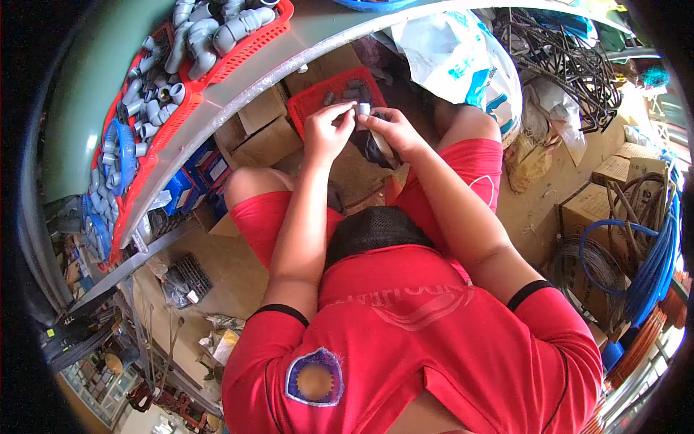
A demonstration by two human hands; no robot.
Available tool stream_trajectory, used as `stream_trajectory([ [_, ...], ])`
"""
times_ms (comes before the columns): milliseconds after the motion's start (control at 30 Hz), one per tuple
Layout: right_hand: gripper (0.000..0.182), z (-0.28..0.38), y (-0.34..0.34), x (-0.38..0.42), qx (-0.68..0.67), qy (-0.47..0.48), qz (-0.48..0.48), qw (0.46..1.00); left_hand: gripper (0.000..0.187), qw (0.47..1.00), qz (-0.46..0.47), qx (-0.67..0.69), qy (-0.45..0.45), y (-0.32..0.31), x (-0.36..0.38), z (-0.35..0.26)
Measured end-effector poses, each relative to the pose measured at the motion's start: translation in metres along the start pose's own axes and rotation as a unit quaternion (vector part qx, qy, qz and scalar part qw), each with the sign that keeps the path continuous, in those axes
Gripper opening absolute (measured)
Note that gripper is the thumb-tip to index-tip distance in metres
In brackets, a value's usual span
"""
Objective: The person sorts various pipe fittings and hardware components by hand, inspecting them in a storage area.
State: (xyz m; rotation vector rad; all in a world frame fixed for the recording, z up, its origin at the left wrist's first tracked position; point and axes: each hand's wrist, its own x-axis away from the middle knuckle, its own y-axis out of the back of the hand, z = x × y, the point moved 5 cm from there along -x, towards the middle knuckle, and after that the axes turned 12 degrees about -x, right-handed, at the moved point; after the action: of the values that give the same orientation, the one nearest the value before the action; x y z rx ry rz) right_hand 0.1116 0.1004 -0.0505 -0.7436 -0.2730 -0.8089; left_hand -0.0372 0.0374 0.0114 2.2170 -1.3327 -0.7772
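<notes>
A small grey pipe fitting (363, 109) is gripped in the fingertips of my right hand (396, 132), over the near edge of a red plastic basket (296, 110). Close on its left, my left hand (330, 132) is closed in a pinch, fingertips right beside the fitting; I cannot tell what is between them. Several short grey fittings (353, 91) lie inside the basket. Beneath my right hand, a dark bundle (376, 150) shows between my knees, partly hidden by the hand.
Red baskets (189, 101) full of grey pipe elbows stand on the curved-edge table at upper left. Cardboard boxes (266, 142) sit below it. A large white plastic sack (452, 54) stands by my right knee. Coiled blue hose (648, 278) hangs at far right.
</notes>
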Motion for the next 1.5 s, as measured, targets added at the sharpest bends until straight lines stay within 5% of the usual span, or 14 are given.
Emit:
stream_trajectory([
  [67, 0.042, -0.002, 0.004, -0.001, 0.001, -0.022, -0.027, 0.999, 0.016, 0.991, 0.047, 0.092, 0.084, -0.009, 0.003, 0.017],
  [267, 0.045, -0.016, 0.013, -0.010, 0.017, -0.032, 0.026, 0.999, 0.018, 0.974, 0.165, 0.112, 0.108, -0.022, -0.002, 0.034],
  [533, 0.050, -0.015, 0.020, -0.009, 0.008, -0.107, -0.079, 0.991, 0.023, 0.906, 0.258, 0.253, 0.219, -0.056, -0.001, 0.070],
  [633, 0.055, -0.009, 0.028, -0.010, 0.066, -0.115, -0.135, 0.982, 0.024, 0.834, 0.147, 0.406, 0.344, -0.072, 0.003, 0.109],
  [767, 0.058, -0.008, 0.027, -0.008, 0.158, -0.080, -0.122, 0.977, 0.031, 0.793, -0.034, 0.379, 0.475, -0.086, 0.026, 0.182],
  [900, 0.056, -0.005, 0.026, -0.006, 0.112, -0.048, -0.111, 0.986, 0.035, 0.736, -0.097, 0.305, 0.597, -0.103, 0.033, 0.231],
  [1100, 0.053, -0.014, 0.035, -0.011, 0.105, -0.062, -0.136, 0.983, 0.033, 0.721, -0.068, 0.412, 0.553, -0.128, 0.015, 0.263],
  [1300, 0.060, -0.031, 0.049, -0.018, 0.105, -0.109, -0.148, 0.977, 0.053, 0.769, -0.040, 0.329, 0.546, -0.096, 0.005, 0.191],
  [1400, 0.061, -0.016, 0.039, -0.010, 0.089, -0.060, -0.165, 0.980, 0.040, 0.843, -0.006, 0.246, 0.479, -0.058, -0.020, 0.135],
  [1500, 0.057, -0.010, 0.031, -0.004, -0.017, -0.088, -0.116, 0.989, 0.036, 0.937, 0.154, 0.124, 0.288, -0.012, -0.043, 0.058],
])
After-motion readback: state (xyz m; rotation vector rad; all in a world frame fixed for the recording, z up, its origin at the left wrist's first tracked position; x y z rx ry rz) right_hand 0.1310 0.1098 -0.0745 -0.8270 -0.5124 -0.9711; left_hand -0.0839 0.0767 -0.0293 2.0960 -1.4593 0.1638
